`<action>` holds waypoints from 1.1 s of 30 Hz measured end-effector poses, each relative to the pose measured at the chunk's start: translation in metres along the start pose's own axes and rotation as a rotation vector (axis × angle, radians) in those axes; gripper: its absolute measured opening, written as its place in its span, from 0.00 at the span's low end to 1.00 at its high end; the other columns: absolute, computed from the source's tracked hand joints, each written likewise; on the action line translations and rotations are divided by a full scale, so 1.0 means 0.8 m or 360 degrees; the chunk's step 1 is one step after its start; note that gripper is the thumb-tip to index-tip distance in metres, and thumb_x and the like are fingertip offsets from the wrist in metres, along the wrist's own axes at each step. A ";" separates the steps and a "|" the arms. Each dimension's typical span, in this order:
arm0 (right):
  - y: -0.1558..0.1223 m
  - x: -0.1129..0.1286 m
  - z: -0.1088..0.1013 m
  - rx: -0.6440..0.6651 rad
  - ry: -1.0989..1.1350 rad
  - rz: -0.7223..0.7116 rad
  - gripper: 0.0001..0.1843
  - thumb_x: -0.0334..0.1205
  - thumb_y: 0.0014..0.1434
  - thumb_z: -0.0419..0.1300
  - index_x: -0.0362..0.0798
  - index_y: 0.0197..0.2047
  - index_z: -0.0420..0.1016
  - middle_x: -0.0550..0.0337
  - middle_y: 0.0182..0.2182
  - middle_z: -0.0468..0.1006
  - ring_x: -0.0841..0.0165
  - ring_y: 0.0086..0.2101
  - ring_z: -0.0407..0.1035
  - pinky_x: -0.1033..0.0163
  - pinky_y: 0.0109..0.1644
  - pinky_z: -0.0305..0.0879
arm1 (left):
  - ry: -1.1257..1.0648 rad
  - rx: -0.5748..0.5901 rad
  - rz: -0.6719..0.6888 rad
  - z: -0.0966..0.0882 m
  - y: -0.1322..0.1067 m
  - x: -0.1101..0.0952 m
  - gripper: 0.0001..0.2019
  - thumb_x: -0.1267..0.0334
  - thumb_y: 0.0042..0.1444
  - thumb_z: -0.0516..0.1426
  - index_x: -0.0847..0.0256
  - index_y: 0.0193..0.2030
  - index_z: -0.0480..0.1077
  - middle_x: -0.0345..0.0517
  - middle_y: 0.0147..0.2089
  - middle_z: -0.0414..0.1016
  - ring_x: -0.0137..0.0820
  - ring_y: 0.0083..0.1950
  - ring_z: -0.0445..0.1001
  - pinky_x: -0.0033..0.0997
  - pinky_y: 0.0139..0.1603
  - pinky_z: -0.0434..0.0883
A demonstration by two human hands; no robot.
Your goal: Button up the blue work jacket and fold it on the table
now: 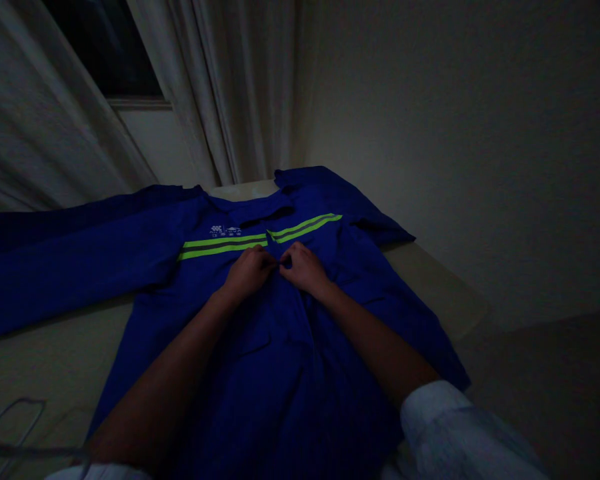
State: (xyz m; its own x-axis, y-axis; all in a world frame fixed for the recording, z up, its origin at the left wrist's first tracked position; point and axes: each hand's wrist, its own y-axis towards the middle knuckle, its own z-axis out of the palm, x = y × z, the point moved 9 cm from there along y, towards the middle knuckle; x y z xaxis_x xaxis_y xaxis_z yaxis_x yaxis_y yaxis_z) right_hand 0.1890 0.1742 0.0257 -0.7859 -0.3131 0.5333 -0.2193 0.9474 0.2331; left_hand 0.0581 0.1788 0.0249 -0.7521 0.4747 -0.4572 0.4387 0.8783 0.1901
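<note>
A blue work jacket point(260, 347) with yellow-green reflective stripes point(220, 245) across the chest lies flat, front up, on a pale table point(40, 353). My left hand point(250, 270) and my right hand point(304, 267) meet at the jacket's centre front just below the stripes. Both have their fingers curled and pinched on the jacket's front edges. The fingertips nearly touch each other. What lies between them is too dark and small to make out.
One sleeve point(55, 267) stretches far to the left over the table. A wire hanger point(15, 417) lies at the near left edge. White curtains point(220, 87) and a dark window point(105, 47) stand behind; a plain wall point(455, 133) is to the right.
</note>
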 end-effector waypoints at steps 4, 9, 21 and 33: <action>0.005 -0.007 0.003 0.0058 0.0174 -0.0045 0.08 0.31 0.55 0.70 0.47 0.40 0.81 0.60 0.39 0.73 0.67 0.40 0.71 0.63 0.49 0.68 | 0.0176 0.0088 0.0021 -0.007 -0.003 -0.016 0.11 0.64 0.66 0.56 0.57 0.41 0.82 0.50 0.44 0.77 0.41 0.47 0.77 0.36 0.47 0.71; 0.007 -0.011 0.005 0.0031 0.0289 -0.0066 0.05 0.31 0.58 0.69 0.47 0.39 0.81 0.61 0.37 0.73 0.68 0.38 0.70 0.64 0.48 0.66 | 0.0278 0.0282 0.0065 -0.005 -0.007 -0.024 0.12 0.65 0.65 0.56 0.54 0.43 0.82 0.50 0.46 0.78 0.41 0.48 0.78 0.35 0.45 0.71; 0.006 -0.007 0.006 0.0028 0.0413 -0.0121 0.05 0.30 0.60 0.69 0.47 0.40 0.82 0.60 0.41 0.70 0.68 0.41 0.69 0.63 0.49 0.67 | -0.0012 0.0013 -0.0130 -0.006 -0.001 0.001 0.09 0.59 0.63 0.61 0.58 0.44 0.82 0.49 0.44 0.81 0.40 0.44 0.79 0.35 0.43 0.71; 0.021 -0.029 0.014 0.0012 0.0606 0.0133 0.05 0.27 0.56 0.70 0.47 0.33 0.83 0.63 0.34 0.70 0.69 0.37 0.67 0.63 0.48 0.66 | -0.0042 -0.0029 -0.0236 0.000 -0.001 0.000 0.06 0.61 0.63 0.60 0.60 0.40 0.78 0.49 0.42 0.80 0.40 0.42 0.78 0.35 0.41 0.70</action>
State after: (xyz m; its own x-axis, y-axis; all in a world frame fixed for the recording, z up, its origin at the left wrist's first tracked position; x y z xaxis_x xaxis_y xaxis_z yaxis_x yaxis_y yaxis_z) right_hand 0.1974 0.1982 0.0080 -0.5304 -0.2357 0.8143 -0.1687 0.9707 0.1710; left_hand 0.0578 0.1779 0.0245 -0.7946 0.3381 -0.5043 0.3147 0.9397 0.1341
